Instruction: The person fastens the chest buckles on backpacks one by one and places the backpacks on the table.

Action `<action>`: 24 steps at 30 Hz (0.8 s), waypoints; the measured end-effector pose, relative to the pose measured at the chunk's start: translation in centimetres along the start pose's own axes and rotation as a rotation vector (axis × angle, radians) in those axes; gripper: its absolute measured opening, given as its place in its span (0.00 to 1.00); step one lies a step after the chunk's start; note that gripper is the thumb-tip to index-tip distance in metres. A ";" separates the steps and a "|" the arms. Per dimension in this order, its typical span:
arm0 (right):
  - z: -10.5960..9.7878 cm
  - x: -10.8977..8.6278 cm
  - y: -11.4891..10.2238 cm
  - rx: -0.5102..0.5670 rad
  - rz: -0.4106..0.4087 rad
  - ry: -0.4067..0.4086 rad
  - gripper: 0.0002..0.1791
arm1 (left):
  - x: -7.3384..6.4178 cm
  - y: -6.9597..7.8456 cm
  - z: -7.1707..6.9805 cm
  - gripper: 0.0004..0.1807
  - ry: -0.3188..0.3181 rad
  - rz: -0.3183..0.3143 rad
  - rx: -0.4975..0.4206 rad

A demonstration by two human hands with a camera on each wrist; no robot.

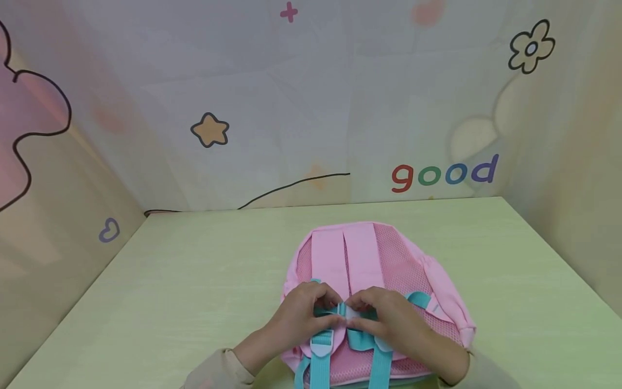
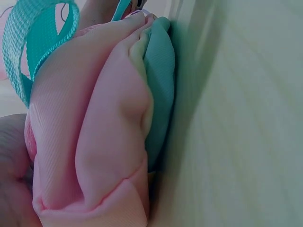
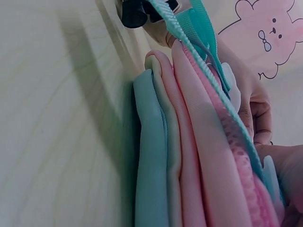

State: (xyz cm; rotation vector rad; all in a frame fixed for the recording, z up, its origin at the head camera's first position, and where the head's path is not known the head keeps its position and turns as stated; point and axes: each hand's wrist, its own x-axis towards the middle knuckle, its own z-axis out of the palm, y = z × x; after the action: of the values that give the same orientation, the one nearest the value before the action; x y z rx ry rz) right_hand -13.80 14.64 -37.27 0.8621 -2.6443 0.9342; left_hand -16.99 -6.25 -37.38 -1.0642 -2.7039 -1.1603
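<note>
A pink backpack lies with its straps and mesh back panel facing up. Over its middle, my left hand pinches the left part of a teal chest strap at its buckle. The right hand grips the whitish buckle's other side between thumb and fingers, and the two hands' fingertips nearly meet. Fingers partly cover the buckle. Below them hang teal webbing straps with a pale strap adjuster. In the left wrist view, the bag's pink side and a teal webbing loop show.
The bag rests on a pale green tabletop. Behind it stands a printed fabric backdrop with a star, a flower and the word "good", and more fabric closes in both sides. A teal layer of the bag lies against the table.
</note>
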 end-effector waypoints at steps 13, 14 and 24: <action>-0.9 0.2 0.4 -0.007 -0.020 -0.059 0.15 | -0.1 0.5 -0.6 0.11 -0.015 0.118 0.092; -1.1 0.2 0.4 -0.005 -0.014 -0.072 0.15 | -0.2 0.6 -0.8 0.12 -0.012 0.121 0.099; -3.7 0.7 0.2 -0.080 0.066 -0.063 0.19 | -0.2 1.3 -3.1 0.16 0.100 0.201 0.216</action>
State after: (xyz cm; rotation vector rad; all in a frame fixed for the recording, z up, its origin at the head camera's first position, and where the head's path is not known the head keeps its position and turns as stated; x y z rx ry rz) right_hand -14.46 16.76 -34.21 0.8029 -2.7590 0.8227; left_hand -16.79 -7.71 -34.39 -1.1764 -2.5071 -0.8455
